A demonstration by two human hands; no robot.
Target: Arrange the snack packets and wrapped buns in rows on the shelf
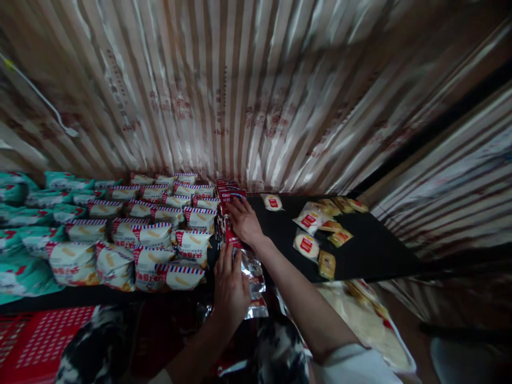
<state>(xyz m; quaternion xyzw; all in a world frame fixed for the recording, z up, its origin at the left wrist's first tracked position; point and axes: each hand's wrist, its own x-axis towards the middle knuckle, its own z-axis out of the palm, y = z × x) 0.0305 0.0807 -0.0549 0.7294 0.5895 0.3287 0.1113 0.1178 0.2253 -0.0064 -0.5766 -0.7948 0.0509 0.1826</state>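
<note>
lying over a row of upright red foil snack packets [229, 198] mid-shelf, the right hand [245, 221] curls its fingers, grip unclear; the left hand [230, 288], flat and open, presses silver-backed packets [254, 272] at the black shelf's [368, 250] front edge.

I've got the surface [372, 253] ahead. Wrapped buns [152, 234] fill its left half in rows from back edge to front edge, and more packets [24, 245] lie beyond them at the left edge. An upright row of packs [227, 205] runs down the middle, just right of the buns, with the right hand [245, 221] on it. The left hand [231, 288] is at the front edge on foil packs [254, 272]. Flat packs [316, 224] are scattered on the right half. Below the front edge there's a crate [36, 341] on the left and a bag [368, 320] on the right.
</note>
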